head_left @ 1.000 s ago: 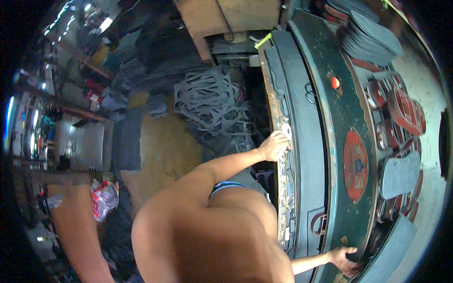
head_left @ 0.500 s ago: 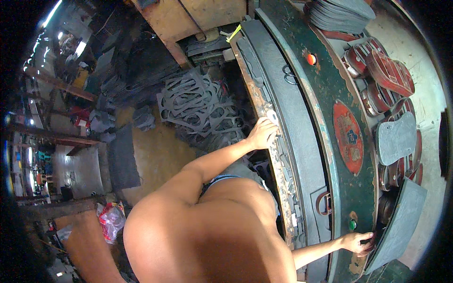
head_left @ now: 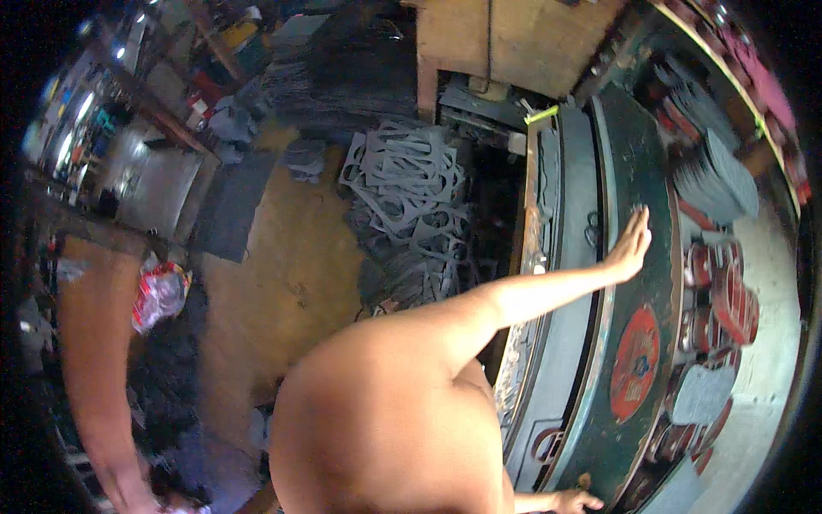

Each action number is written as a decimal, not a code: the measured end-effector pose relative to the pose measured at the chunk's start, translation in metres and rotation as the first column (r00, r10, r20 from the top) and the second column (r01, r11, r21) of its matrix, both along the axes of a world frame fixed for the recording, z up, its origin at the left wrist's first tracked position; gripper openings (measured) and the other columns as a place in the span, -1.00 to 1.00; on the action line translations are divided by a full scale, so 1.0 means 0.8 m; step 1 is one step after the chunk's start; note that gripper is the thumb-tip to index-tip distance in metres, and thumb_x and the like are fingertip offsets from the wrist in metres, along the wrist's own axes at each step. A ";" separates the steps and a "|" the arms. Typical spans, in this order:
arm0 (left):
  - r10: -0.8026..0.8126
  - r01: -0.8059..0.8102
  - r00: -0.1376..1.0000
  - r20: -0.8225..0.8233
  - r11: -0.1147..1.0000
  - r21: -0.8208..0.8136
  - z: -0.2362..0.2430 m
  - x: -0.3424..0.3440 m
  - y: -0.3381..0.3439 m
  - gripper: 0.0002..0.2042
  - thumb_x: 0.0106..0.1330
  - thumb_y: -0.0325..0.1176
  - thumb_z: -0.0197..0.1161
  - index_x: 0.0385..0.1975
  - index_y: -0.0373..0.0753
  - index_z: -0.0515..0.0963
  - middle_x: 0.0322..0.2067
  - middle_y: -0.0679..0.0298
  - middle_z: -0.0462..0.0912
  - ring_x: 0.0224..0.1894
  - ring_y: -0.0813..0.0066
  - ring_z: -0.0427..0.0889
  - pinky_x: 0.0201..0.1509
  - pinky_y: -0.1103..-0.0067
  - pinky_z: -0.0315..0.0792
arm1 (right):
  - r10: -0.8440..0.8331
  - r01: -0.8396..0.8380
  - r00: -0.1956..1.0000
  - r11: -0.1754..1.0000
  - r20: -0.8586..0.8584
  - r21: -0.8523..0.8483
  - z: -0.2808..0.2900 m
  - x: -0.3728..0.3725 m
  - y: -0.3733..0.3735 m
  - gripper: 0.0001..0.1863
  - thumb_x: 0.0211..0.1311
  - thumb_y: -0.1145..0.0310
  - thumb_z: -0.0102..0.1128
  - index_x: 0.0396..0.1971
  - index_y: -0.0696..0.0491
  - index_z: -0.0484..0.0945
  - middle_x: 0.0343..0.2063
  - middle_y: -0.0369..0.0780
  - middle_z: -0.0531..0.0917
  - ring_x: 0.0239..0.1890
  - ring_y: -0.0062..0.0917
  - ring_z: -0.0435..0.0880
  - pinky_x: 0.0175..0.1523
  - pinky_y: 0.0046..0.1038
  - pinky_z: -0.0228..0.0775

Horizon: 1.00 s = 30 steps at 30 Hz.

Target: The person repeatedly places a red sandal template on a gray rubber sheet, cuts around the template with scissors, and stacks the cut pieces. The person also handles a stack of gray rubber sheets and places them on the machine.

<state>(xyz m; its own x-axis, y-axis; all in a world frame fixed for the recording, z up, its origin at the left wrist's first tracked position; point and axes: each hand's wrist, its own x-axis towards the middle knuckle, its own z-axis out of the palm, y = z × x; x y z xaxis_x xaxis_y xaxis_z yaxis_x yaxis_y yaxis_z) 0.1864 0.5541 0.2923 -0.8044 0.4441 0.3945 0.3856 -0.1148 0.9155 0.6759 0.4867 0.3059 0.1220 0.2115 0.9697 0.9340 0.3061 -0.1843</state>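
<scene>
My left hand (head_left: 632, 244) is raised onto the dark green beam (head_left: 642, 287) of a machine, fingers stretched out where the red button was seen; the button is hidden behind them. My right hand (head_left: 575, 502) is low on the same beam, near its lower end, fingers apart and partly cut by the picture's edge. Left of the beam runs a grey bed (head_left: 556, 325) with a worn metal front rail (head_left: 535, 223). A red oval plate (head_left: 635, 364) sits between my hands. My bare shoulder fills much of the lower middle.
Red-rimmed cutting dies (head_left: 735, 304) and grey stacked pieces (head_left: 715, 180) line a pale shelf to the right. A heap of grey cut-out offcuts (head_left: 402, 180) lies on the floor at left of the machine. A wooden box (head_left: 505, 34) stands at the back; a crumpled bag (head_left: 163, 291) lies left.
My left hand has let go of the rail and reached up and right onto the green beam. My right hand appears lower in the picture. The view has swung round.
</scene>
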 end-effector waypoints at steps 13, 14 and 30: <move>0.020 -0.020 1.000 -0.016 0.998 -0.063 -0.013 0.008 0.023 -0.42 0.65 -0.18 -0.29 0.54 -0.35 -0.06 0.57 -0.04 -0.19 0.61 0.04 -0.20 0.65 0.31 -0.25 | -0.028 0.027 1.000 0.998 -0.008 -0.062 -0.035 0.055 0.018 -0.43 0.56 -0.02 -0.09 0.05 0.29 0.51 0.01 0.18 0.58 0.06 0.17 0.53 0.20 0.14 0.31; 0.026 -0.028 0.999 -0.034 0.997 -0.066 -0.012 0.007 0.022 -0.44 0.65 -0.19 -0.28 0.54 -0.33 -0.04 0.58 -0.01 -0.17 0.61 0.05 -0.19 0.64 0.31 -0.23 | -0.032 0.032 0.999 0.998 0.001 -0.061 -0.036 0.057 0.019 -0.43 0.56 -0.02 -0.08 0.05 0.28 0.51 0.01 0.18 0.58 0.06 0.17 0.53 0.20 0.14 0.32; 0.082 -0.079 0.996 -0.046 0.996 0.050 -0.007 0.006 0.019 -0.42 0.67 -0.08 -0.35 0.55 -0.28 -0.02 0.58 0.03 -0.16 0.62 0.12 -0.19 0.64 0.35 -0.24 | -0.164 0.164 0.985 0.986 -0.047 -0.014 -0.044 0.064 0.011 -0.45 0.54 -0.02 -0.03 0.06 0.24 0.53 0.00 0.14 0.59 0.07 0.11 0.54 0.17 0.13 0.35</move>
<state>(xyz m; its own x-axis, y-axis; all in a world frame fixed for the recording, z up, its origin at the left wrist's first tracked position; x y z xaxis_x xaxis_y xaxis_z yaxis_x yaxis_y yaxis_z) 0.1912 0.5692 0.2865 -0.8165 0.3582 0.4527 0.4386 -0.1251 0.8899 0.7268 0.4954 0.2708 0.2018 0.1942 0.9600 0.9615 0.1473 -0.2319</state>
